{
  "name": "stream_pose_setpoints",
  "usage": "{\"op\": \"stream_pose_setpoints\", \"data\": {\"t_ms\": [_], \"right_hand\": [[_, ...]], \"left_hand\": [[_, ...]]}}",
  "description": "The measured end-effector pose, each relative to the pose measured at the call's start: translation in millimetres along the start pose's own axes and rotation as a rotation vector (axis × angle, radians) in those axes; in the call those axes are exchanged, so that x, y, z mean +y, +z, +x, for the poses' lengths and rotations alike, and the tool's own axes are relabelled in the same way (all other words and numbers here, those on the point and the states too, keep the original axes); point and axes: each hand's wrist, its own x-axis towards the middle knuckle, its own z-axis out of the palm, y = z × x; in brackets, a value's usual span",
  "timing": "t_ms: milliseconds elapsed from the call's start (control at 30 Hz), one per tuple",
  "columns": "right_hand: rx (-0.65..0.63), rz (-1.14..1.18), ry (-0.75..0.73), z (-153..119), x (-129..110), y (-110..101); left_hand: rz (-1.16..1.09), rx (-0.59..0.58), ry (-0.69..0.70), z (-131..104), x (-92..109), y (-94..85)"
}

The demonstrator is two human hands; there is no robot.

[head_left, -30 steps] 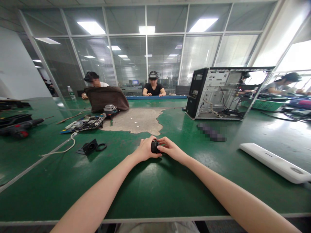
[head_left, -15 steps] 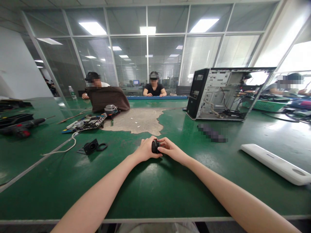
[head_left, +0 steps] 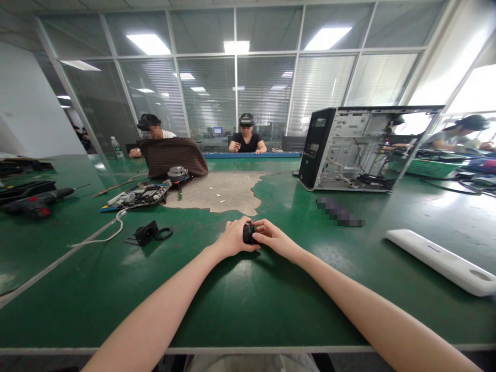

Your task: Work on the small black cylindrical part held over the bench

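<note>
Between my two hands, just above the green tabletop (head_left: 240, 305), is a small black rounded part (head_left: 248, 233); it looks like a lens barrel, though my fingers cover much of it. My left hand (head_left: 233, 238) wraps around its left side. On its right side, the fingertips and thumb of my right hand (head_left: 272, 236) pinch it. To the left lie a black bracket with a round opening (head_left: 146, 233) and, beside it, a black ring (head_left: 163, 234).
An open computer case (head_left: 352, 150) stands at the back right. A white elongated device (head_left: 437, 261) lies at the right, a circuit board (head_left: 137, 195) and a power drill (head_left: 36, 202) at the left. Across the table sits a person in a dark shirt (head_left: 248, 138).
My hands keep the same grip on the black part, with no clear movement. The view has shifted slightly. Across the table, the person in the dark shirt has raised one hand.
</note>
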Motion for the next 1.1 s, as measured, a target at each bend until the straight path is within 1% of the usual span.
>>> {"op": "stream_pose_setpoints", "data": {"t_ms": [67, 133, 300, 467, 567, 700, 900, 1033, 1100], "right_hand": [[-0.05, 0.038, -0.021, -1.5, -1.4, -1.4], [-0.073, 0.069, -0.034, -2.9, -4.8, -1.7], [0.012, 0.046, -0.031, -2.2, -9.6, 1.9], [0.024, 0.028, 0.003, 0.7, -2.5, 1.2], [-0.01, 0.037, -0.023, 0.1, -1.8, -1.3], [-0.075, 0.092, -0.05, -2.7, -7.3, -1.8], [0.03, -0.009, -0.064, -2.0, -9.3, 1.5], [0.033, -0.008, -0.018, 0.0, -4.9, 1.8], [0.023, -0.002, -0.022, 0.0, -4.3, 0.8]], "left_hand": [[-0.002, -0.001, -0.006, 0.1, -0.6, 0.3], [-0.004, -0.003, -0.013, 0.2, -1.3, 0.9], [-0.008, 0.002, -0.012, 0.3, -1.6, 1.5], [-0.001, 0.0, -0.008, 0.0, -0.9, 0.6], [-0.002, -0.005, -0.004, 0.1, -0.6, -0.2], [0.002, -0.015, -0.017, 0.4, -0.5, -0.3], [0.0, -0.012, -0.033, 0.6, -0.9, 1.0], [-0.005, -0.01, -0.032, 0.2, 0.3, -0.1], [-0.01, -0.01, -0.027, 0.0, 1.6, -1.2]]}}
